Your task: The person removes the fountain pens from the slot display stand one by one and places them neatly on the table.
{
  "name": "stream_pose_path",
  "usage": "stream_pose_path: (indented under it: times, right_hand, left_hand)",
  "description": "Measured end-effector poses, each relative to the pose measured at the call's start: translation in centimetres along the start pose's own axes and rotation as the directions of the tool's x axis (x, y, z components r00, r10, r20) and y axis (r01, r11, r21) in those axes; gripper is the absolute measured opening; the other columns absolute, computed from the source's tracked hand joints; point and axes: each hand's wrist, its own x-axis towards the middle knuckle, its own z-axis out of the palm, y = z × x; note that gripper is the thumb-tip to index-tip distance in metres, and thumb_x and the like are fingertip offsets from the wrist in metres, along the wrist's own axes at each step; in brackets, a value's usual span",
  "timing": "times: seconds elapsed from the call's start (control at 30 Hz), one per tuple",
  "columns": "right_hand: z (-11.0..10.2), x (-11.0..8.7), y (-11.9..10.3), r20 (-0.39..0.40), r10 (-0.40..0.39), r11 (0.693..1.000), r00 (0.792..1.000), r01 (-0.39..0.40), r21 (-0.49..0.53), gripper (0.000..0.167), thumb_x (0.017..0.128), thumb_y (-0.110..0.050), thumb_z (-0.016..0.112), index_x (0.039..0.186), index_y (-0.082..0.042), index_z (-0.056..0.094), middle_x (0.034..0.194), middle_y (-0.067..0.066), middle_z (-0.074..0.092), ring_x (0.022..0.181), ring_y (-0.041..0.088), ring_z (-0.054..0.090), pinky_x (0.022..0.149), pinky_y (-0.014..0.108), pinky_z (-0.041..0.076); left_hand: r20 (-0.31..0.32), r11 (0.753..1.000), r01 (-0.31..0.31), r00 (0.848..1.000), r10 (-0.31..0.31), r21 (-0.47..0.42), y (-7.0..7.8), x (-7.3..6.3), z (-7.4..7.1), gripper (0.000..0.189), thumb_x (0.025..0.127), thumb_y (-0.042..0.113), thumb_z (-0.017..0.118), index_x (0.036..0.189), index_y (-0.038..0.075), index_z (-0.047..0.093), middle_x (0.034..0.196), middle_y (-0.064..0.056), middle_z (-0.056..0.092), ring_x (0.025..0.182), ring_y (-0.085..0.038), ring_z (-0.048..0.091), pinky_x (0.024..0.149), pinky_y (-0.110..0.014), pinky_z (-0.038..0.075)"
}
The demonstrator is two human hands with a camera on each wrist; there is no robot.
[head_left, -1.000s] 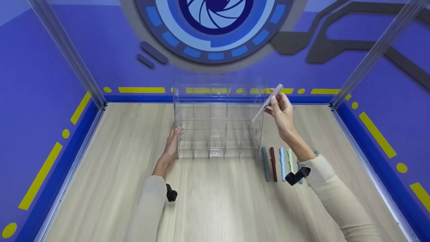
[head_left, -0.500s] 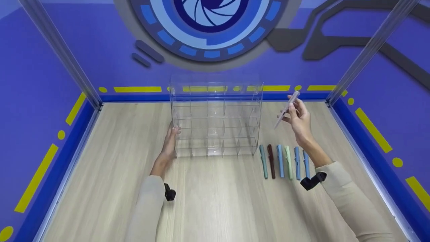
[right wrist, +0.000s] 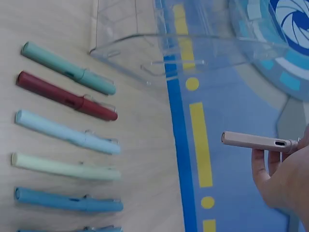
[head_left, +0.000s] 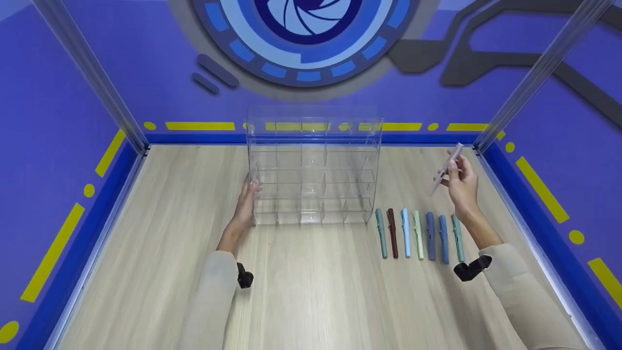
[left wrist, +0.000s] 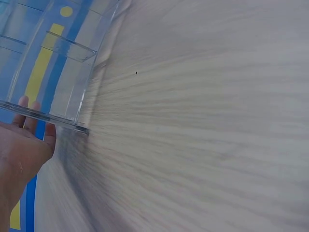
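Observation:
A clear acrylic rack (head_left: pixel 313 177) with several small compartments stands upright at the back middle of the table. My left hand (head_left: pixel 247 204) grips its left side panel, fingertips behind the edge, as the left wrist view also shows of the rack (left wrist: pixel 58 87). Up to the right of the rack, my right hand (head_left: pixel 461 187) pinches a pale pink pen (head_left: pixel 447 167) between thumb and fingers, held slanted in the air. In the right wrist view the pen (right wrist: pixel 258 141) shows its barrel with a dark oval window, its cap end partly hidden by the hand.
A row of capped pens lies right of the rack: a green pen (head_left: pixel 381 233), a dark red pen (head_left: pixel 392 233), a light blue pen (head_left: pixel 406 233), a pale green pen (head_left: pixel 418 235) and several bluish ones. Blue walls (head_left: pixel 194 112) and metal posts (head_left: pixel 92 78) enclose the table.
My right hand has moved right and lower with the pink pen, away from the rack, uncovering more of the pen row. My left hand stays on the rack.

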Motion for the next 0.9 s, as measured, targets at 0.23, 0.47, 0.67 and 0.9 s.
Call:
stream_pose_path:
  times: [0.23, 0.47, 0.67, 0.9]
  right_hand:
    - [-2.6, 0.1, 1.4, -0.045, 0.120, 0.993, 0.992, -0.119, 0.012, 0.041, 0.111, -0.019, 0.040, 0.151, -0.014, 0.047, 0.107, -0.009, 0.053, 0.095, 0.005, 0.060, 0.082, 0.013, 0.057]
    - [-4.9, -0.4, 3.0, -0.078, 0.141, 0.990, 0.987, -0.141, 0.009, 0.034, 0.111, -0.020, 0.041, 0.143, -0.019, 0.052, 0.103, -0.005, 0.052, 0.089, 0.006, 0.057, 0.077, 0.012, 0.057]
    - [-7.1, -0.7, 4.5, -0.034, 0.202, 0.976, 0.979, -0.204, -0.071, 0.039, 0.112, -0.021, 0.037, 0.149, -0.014, 0.045, 0.105, -0.005, 0.050, 0.089, 0.002, 0.057, 0.076, 0.012, 0.057]
    - [-9.0, -0.9, 6.2, 0.043, 0.310, 0.919, 0.950, -0.288, -0.268, 0.052, 0.112, -0.024, 0.032, 0.157, 0.002, 0.029, 0.106, -0.007, 0.050, 0.088, -0.003, 0.056, 0.075, 0.014, 0.057]
  left_hand:
    - [-0.010, 0.999, 0.034, 0.999, -0.034, -0.010, 0.1, 0.0, -0.1, 0.067, 0.110, 0.051, 0.020, 0.161, 0.007, 0.020, 0.163, -0.019, 0.024, 0.160, -0.038, 0.001, 0.124, -0.068, -0.001]
    - [-0.005, 0.999, 0.034, 0.999, -0.034, -0.014, 0.1, -0.1, 0.0, 0.067, 0.110, 0.050, 0.020, 0.163, 0.009, 0.015, 0.165, -0.017, 0.022, 0.160, -0.039, -0.001, 0.122, -0.073, 0.000]
    - [-0.012, 0.996, 0.089, 0.996, -0.089, -0.033, 0.2, -0.1, 0.1, 0.070, 0.107, 0.059, 0.023, 0.160, 0.012, 0.023, 0.163, -0.015, 0.023, 0.159, -0.041, -0.003, 0.115, -0.082, 0.002]
    - [-0.020, 0.991, 0.125, 0.992, -0.124, 0.052, 0.3, 0.1, 0.1, 0.077, 0.103, 0.067, 0.020, 0.165, 0.022, 0.014, 0.165, -0.012, 0.026, 0.160, -0.034, 0.011, 0.128, -0.062, 0.002]
